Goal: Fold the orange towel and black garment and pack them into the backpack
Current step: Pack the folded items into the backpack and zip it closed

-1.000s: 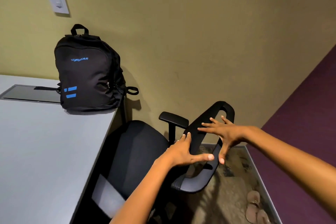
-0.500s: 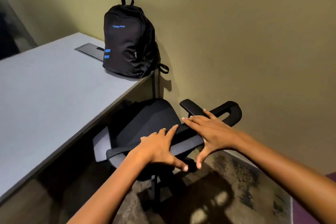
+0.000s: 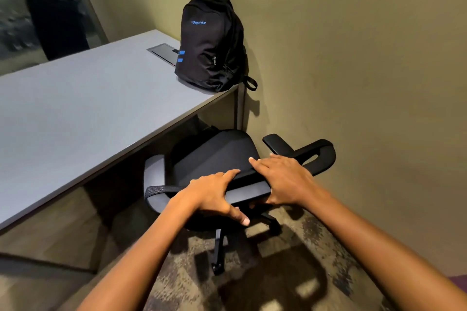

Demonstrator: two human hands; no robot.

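The black backpack (image 3: 209,40) with blue markings stands upright on the far corner of the grey desk (image 3: 83,113), against the wall. Its zips look closed. No orange towel or black garment is in view. Both my hands are on the top of the black office chair's backrest (image 3: 250,188), below and in front of the backpack. My left hand (image 3: 214,194) grips it with fingers over the top edge and thumb down the rear face. My right hand (image 3: 283,179) holds it just to the right, fingers laid over the top, thumb behind.
The chair seat (image 3: 214,151) is tucked partly under the desk, with an armrest (image 3: 275,142) near the olive wall. A metal cable hatch (image 3: 164,52) lies in the desk beside the backpack. Patterned carpet (image 3: 290,272) covers the floor below.
The view has swung left and pulled back from the desk. The chair has turned and slid under the desk edge, and my hands have gone from lying flat on the backrest to clasping it.
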